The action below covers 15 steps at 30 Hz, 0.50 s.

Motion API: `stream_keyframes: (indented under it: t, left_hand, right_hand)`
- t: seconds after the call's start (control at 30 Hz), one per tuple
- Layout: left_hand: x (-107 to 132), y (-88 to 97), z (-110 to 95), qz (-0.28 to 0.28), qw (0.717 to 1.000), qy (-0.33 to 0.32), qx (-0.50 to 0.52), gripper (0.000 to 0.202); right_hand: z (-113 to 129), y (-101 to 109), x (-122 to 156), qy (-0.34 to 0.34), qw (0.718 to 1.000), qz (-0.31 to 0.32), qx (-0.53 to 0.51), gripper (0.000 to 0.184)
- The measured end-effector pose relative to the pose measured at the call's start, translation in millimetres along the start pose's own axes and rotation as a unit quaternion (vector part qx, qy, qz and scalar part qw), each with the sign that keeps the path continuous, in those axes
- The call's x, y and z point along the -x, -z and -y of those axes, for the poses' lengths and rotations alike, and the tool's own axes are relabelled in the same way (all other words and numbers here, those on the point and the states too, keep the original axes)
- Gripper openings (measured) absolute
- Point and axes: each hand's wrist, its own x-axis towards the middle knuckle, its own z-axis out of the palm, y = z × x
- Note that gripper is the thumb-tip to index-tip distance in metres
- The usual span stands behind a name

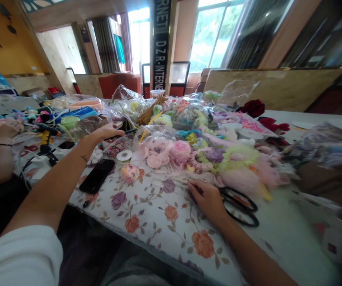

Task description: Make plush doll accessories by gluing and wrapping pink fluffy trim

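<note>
My left hand (110,132) reaches out over a small clear box of tiny colourful pieces (114,147), its thumb and fingers apart; its fingertips are partly hidden. On the flowered cloth, my right hand (206,195) rests with curled fingers pressed together beside a thin pale strip (171,182); what they pinch, if anything, is too small to make out. Black-handled scissors (242,210) lie right by that wrist, their blades hidden. Between my hands are a doll's face piece (130,173), a white ribbon spool (124,155) and a pink plush toy in clear wrap (155,153).
A black phone (97,176) lies near the table's front edge. Pastel tulle and yarn pieces (239,159) heap up across the middle. At left are a yellow glue gun (45,138) and another person's hand (8,130). Dark red plush pieces (273,124) lie at the right back.
</note>
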Motion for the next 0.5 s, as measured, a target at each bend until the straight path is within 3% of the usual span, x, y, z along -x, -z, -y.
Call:
stream_keyframes:
  t: [0.13, 0.3, 0.4, 0.5]
  left_hand:
    - [15.8, -32.6, 16.1, -0.029, 0.991, -0.025, -0.130, 0.083]
    - [27.8, -67.2, 24.8, -0.009, 0.973, -0.076, -0.220, 0.077]
    - [28.7, -70.3, 22.5, -0.003, 0.967, -0.096, -0.236, 0.077]
    - [26.8, -59.6, 14.8, 0.029, 0.966, -0.102, -0.238, 0.075]
  right_hand:
    - [-0.2, -0.5, 0.2, 0.004, 1.000, -0.002, -0.011, 0.031]
    - [0.9, 0.4, 0.2, 0.004, 1.000, 0.002, -0.011, 0.029]
    - [2.5, 1.3, 0.4, 0.000, 1.000, 0.008, -0.010, 0.028]
    - [3.8, 2.1, 0.9, -0.006, 1.000, 0.016, -0.005, 0.027]
